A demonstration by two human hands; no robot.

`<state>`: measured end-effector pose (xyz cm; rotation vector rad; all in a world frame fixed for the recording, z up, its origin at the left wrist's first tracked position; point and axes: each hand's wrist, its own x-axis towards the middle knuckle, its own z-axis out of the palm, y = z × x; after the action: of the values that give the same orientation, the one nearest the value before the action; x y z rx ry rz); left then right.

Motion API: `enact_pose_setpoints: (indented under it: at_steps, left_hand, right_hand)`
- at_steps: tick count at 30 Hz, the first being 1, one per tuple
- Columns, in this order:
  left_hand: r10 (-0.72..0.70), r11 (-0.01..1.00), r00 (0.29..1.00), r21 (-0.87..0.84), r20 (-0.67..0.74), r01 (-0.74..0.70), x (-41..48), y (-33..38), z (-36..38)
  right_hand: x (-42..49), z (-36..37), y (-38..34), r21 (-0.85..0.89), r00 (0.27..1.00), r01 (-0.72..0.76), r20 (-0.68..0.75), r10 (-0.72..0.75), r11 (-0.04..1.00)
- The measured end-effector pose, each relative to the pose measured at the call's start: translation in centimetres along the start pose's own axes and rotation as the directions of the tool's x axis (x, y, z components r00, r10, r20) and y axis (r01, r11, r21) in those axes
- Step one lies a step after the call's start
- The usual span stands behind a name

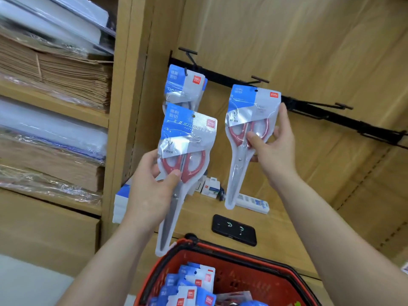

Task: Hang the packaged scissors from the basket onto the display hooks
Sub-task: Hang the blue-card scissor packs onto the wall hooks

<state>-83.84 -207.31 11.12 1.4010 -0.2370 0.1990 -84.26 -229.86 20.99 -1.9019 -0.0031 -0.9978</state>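
Observation:
My left hand [152,184] grips a pack of red-handled scissors [187,138] by the handles, held upright below the leftmost hook [189,56]. That hook carries hung scissors packs [185,89]. My right hand [273,144] holds a second scissors pack [251,120] with its top hole right at the tip of the second hook [258,80]. A third hook [340,106] on the black rail [331,113] is bare. The red basket [254,259] below holds several more blue-and-white packs [194,283].
A black phone [234,229] lies on the wooden shelf beside small boxed goods [212,186] and a white power strip [254,203]. Stacks of brown paper and plastic-wrapped sheets [55,80] fill the shelves on the left.

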Motion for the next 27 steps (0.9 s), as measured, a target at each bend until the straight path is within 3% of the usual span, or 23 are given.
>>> enact_pose_setpoints:
  at_steps: [11,27]
  left_hand:
    - [-0.009,1.0,1.0,0.03,-0.001,0.009,0.1,-0.6,0.7]
    - [-0.025,1.0,1.0,0.013,-0.011,0.025,0.3,-0.6,0.2]
  right_hand:
    - [1.6,0.4,1.3,0.007,0.996,-0.077,0.053,0.077,0.997]
    - [2.0,0.7,2.5,-0.014,0.997,-0.073,0.038,0.074,0.997]
